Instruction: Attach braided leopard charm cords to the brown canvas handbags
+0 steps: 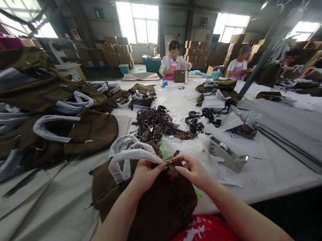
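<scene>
An olive-brown handbag (152, 211) leans against my lap, its handles (136, 155) wrapped in white paper or film. My left hand (149, 173) is closed at the base of the near handle, thumb and fingers pinching the bag's top edge by a small metal fitting. Close beside it, my right hand (193, 171) pinches the top of a bag charm (172, 172), a flower-like metal piece. A dark braided strap or chain (178, 202) dangles from there down the bag's front. The fingers partly hide the exact point of joining.
A heap of charms and chains (153, 126) lies just beyond the bag, with black rings (195, 122) beside it. A metal tape dispenser (227, 154) stands at right. Olive bags (93, 127) are piled at left. Co-workers (171, 64) sit across the table.
</scene>
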Motion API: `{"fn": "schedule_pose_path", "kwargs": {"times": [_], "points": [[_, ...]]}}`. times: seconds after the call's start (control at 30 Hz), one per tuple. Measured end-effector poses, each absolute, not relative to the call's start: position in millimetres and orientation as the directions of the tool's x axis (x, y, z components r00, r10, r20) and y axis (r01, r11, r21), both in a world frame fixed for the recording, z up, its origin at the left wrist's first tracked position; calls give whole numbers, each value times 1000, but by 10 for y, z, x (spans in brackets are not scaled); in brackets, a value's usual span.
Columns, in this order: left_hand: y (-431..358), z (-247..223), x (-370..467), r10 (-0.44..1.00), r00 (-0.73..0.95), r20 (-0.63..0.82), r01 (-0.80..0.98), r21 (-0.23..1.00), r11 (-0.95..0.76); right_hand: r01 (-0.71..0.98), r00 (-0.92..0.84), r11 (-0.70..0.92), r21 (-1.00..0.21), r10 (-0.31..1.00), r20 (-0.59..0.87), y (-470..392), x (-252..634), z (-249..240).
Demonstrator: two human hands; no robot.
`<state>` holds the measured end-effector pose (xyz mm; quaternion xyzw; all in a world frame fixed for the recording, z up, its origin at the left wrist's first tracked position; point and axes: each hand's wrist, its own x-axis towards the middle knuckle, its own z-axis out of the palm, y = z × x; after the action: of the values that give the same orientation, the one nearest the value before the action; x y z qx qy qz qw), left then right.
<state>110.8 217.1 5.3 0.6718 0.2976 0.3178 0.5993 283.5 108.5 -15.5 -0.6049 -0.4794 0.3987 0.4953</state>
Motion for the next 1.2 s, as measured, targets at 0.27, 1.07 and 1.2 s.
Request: {"fn": "schedule_pose_path", "kwargs": {"times": [0.27,1.07,1.2], "points": [[2048,29,1110,813,558,166,28,975,-218,-149,97,-136,-980,984,-151,1262,2763,-27],[2056,110,996,679,701,220,270,799,-537,-538,-137,-405,-739,907,-398,1159,2667,-13],[2097,184,939,590,764,263,252,719,-648,-518,-88,-411,-750,898,-431,1168,2630,23]]}}
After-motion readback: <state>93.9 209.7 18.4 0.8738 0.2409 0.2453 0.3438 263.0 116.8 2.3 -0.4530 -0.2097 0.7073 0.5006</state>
